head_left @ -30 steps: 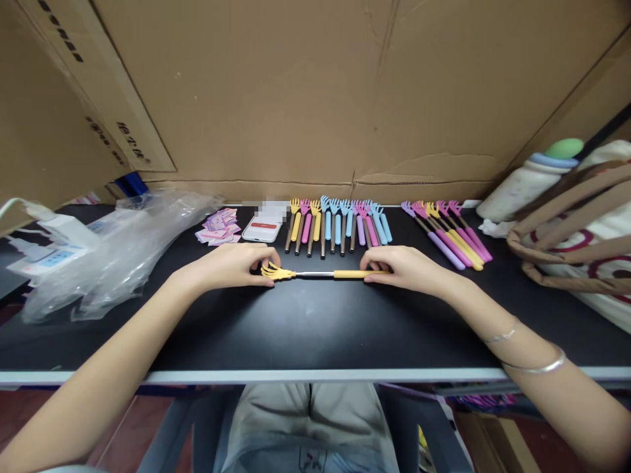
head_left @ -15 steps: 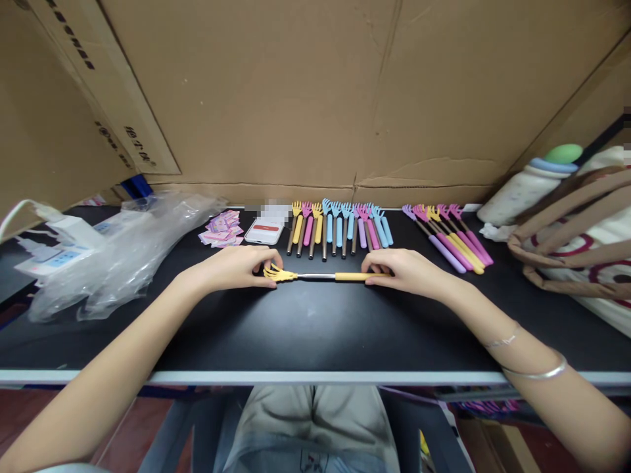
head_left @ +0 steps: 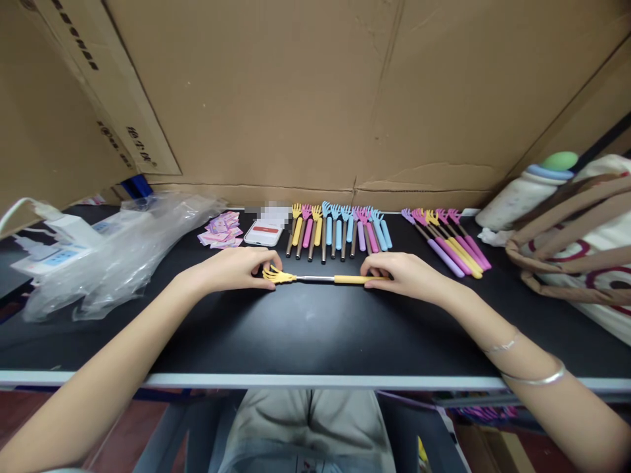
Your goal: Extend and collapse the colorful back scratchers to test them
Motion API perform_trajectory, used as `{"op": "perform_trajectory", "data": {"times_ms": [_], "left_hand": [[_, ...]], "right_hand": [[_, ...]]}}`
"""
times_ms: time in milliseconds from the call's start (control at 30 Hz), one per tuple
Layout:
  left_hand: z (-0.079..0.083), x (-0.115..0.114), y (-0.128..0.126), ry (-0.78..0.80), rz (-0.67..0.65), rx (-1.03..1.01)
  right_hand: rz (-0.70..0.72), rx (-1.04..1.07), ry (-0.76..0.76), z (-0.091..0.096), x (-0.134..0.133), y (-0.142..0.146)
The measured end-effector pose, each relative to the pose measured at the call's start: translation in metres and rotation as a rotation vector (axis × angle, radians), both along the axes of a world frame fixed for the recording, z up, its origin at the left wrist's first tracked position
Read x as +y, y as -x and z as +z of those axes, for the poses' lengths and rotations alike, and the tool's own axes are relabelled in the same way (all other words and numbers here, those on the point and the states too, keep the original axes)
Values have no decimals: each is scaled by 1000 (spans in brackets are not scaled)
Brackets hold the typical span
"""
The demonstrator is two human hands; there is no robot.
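Observation:
A yellow back scratcher [head_left: 320, 279] with a claw head and a metal shaft lies crosswise on the black table [head_left: 305, 335]. My left hand [head_left: 234, 268] pinches its claw end. My right hand [head_left: 401, 272] is closed round its yellow handle end. Behind it a row of several scratchers [head_left: 340, 226] in yellow, pink, blue and purple lies side by side. A second group of scratchers [head_left: 446, 236] lies to the right, slanted.
Clear plastic bags [head_left: 118, 253] and a white power strip [head_left: 49, 249] lie at the left. Small pink cards [head_left: 221, 230] and a white box [head_left: 263, 231] sit behind my left hand. A bottle [head_left: 527, 190] and a cloth bag [head_left: 576, 249] stand at the right. Cardboard [head_left: 315, 98] walls the back.
Both hands keep their hold on the yellow scratcher, and the bare shaft between them looks slightly shorter. The view has tipped a little.

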State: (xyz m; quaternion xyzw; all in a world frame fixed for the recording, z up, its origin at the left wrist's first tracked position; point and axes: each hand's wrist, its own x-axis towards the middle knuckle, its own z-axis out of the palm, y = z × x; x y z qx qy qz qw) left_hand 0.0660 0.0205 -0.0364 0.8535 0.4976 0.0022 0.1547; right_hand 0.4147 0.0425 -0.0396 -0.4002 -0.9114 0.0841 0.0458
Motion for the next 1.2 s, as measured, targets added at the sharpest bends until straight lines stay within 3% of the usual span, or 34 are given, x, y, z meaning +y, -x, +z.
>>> {"op": "perform_trajectory", "data": {"times_ms": [1200], "left_hand": [[3, -3, -4, 9, 5, 2]], "right_hand": [[14, -18, -11, 2, -3, 0]]}}
